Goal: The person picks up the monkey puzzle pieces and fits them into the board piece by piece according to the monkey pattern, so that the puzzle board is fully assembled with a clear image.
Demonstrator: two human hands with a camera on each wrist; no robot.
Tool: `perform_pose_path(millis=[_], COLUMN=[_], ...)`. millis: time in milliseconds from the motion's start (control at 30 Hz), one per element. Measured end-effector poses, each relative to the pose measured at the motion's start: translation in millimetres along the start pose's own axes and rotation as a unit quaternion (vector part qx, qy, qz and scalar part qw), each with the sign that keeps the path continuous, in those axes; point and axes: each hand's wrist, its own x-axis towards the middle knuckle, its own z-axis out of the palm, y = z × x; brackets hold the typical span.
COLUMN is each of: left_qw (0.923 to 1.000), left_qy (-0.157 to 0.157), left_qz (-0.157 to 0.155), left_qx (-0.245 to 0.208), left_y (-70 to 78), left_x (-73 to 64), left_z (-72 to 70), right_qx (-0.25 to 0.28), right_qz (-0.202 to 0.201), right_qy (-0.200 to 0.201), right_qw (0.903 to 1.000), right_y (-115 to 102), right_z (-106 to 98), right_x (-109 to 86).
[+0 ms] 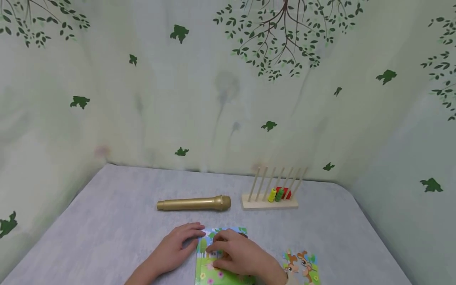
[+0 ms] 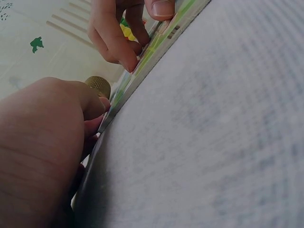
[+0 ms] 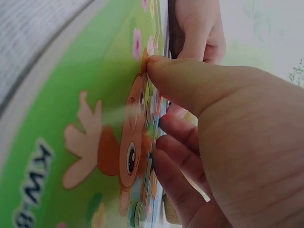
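A jigsaw puzzle board [image 1: 202, 275] with a green meadow and a cartoon animal lies at the table's front. My left hand [image 1: 175, 248] rests at its upper left edge, fingers loosely extended, thumb near the rim. Over the board, my right hand [image 1: 239, 253] is bent, with thumb and fingertips around a puzzle piece [image 3: 150, 102] at its surface. In the right wrist view, the thumb [image 3: 164, 71] touches near the animal's head and the fingers come down on the far side, where several thin pieces stand slightly proud. The palm hides part of the picture from the head view.
Joined puzzle pieces [image 1: 303, 269] with cartoon animals lie to the right of the right hand. Behind the board are a gold toy microphone [image 1: 194, 203] and a wooden peg stand [image 1: 269, 204] with yellow, green and red beads. A leaf-patterned curtain [image 1: 228, 99] hangs behind the table.
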Motion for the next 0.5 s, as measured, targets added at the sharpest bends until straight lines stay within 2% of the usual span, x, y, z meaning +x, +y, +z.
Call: perform_pose_path(millis=[500], left_qw=[1.0000], left_qy=[0.004], left_qz=[0.000], left_qx=[-0.003], left_y=[2.8], left_x=[-3.3], left_z=[3.7], right_qx=[-0.013], right_qz=[0.005], right_qy=[-0.022], right_qw=[0.9997], right_y=[-0.1], right_z=[1.8], right_x=[-4.8])
